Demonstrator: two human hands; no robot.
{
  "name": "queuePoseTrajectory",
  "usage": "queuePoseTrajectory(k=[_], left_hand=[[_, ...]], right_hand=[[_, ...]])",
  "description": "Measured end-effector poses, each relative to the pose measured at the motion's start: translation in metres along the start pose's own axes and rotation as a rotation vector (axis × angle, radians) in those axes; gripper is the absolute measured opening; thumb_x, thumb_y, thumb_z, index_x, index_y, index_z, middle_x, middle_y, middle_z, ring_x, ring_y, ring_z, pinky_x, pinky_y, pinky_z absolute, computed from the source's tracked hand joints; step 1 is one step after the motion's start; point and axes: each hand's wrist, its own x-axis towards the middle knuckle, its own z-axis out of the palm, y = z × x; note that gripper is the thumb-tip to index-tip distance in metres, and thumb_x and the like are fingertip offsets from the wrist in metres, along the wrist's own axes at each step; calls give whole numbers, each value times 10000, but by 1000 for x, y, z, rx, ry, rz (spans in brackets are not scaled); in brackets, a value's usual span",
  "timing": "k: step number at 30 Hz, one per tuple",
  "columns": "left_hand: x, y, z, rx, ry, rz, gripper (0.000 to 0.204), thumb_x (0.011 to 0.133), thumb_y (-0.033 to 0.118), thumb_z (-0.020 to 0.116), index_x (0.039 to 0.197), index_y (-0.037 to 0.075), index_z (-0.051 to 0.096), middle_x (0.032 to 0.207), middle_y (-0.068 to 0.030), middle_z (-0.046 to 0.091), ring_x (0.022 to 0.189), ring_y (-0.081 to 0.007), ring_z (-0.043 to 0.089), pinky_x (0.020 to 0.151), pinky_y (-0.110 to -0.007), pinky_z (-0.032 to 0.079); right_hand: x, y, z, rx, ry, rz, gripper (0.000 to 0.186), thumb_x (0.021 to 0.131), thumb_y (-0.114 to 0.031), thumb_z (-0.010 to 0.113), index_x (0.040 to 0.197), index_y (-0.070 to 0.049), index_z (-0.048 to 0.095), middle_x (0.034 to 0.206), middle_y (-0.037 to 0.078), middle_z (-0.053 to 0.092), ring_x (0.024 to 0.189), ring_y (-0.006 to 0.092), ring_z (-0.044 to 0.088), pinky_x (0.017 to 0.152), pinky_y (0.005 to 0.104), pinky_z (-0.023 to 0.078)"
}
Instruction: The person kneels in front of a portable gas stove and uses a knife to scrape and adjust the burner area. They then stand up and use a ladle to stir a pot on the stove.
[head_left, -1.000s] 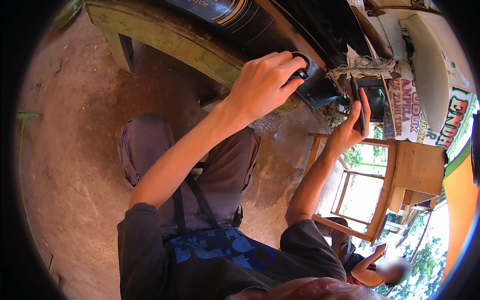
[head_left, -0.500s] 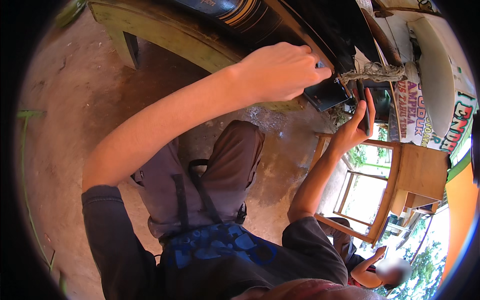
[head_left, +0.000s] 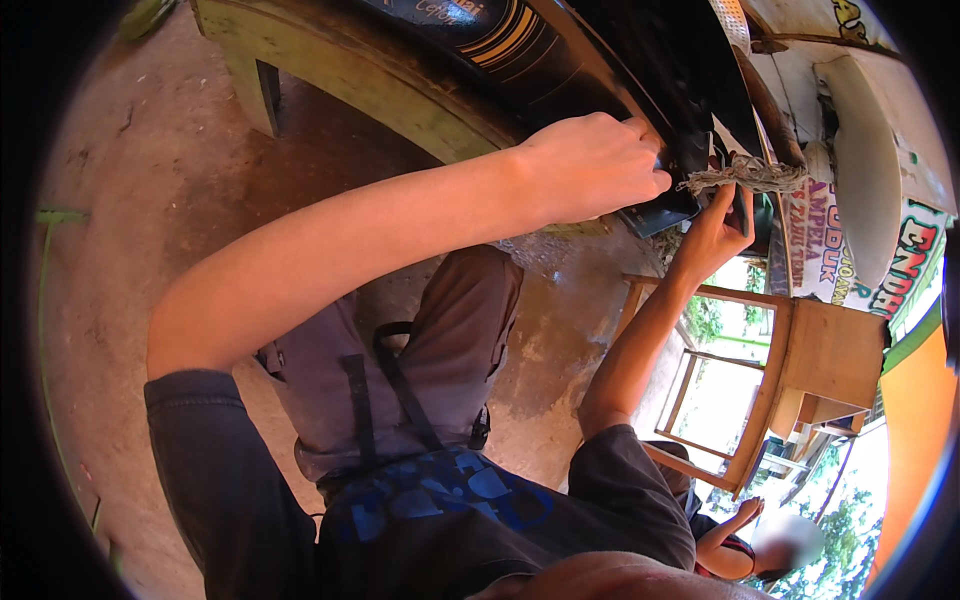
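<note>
My left hand (head_left: 598, 165) reaches across from the left, knuckles up, its fingers curled closed against the dark gear at the top. What its fingertips hold is hidden behind the hand. Below the fingers a dark, glossy flat piece (head_left: 655, 216) shows its lower edge. My right hand (head_left: 716, 240) is raised on the right, its thumb and fingers closed around a dark, slim object (head_left: 741, 216) whose kind I cannot make out. A frayed bundle of grey string (head_left: 755, 178) hangs across the right fingertips.
A worn yellowish wooden bench (head_left: 350, 75) carries a black panel with gold stripes (head_left: 500, 45). To the right are a wooden-framed cart (head_left: 825, 350), a lettered banner (head_left: 825, 225) and a seated person (head_left: 725, 545). Beneath lies a stained concrete floor (head_left: 150, 210).
My left hand has moved slightly right and down, covering more of the glossy flat piece. My right hand has shifted a little right, its fingertips now up at the string.
</note>
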Motion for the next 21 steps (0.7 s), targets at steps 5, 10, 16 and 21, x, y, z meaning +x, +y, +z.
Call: queuePoseTrajectory(k=[5, 10, 16, 21], left_hand=[[-1, 1, 3, -4, 47, -6, 339, 794, 82, 790, 1125, 61, 723, 1042, -120, 713, 1063, -291, 702, 803, -403, 622], [1, 2, 8, 19, 38, -17, 376, 796, 89, 797, 1164, 73, 720, 1055, -114, 714, 1078, -287, 700, 820, -398, 617], [-1, 1, 8, 30, 40, -29, 375, 807, 93, 797, 1172, 76, 711, 1084, -109, 707, 1081, -281, 700, 827, -396, 615], [-5, 0, 7, 24, 32, -3, 358, 845, 82, 758, 1199, 77, 701, 1081, -105, 697, 1102, -300, 698, 851, -412, 614]], right_hand=[[-16, -3, -5, -4, 14, -143, 289, 1046, -124, 725, 1234, 95, 718, 1037, 60, 666, 884, 116, 623, 789, 266, 495], [-2, 11, -1, -10, -3, -79, 271, 1066, -105, 684, 1265, 75, 723, 1094, 89, 717, 945, 134, 674, 845, 271, 513], [-20, -7, -7, 47, -16, -143, 296, 1085, -139, 653, 1299, 51, 728, 1151, 129, 769, 1025, 158, 707, 929, 297, 530], [-21, -15, -16, -12, -7, -196, 312, 1090, -141, 627, 1321, 48, 718, 1184, 151, 776, 1064, 177, 713, 973, 312, 524]])
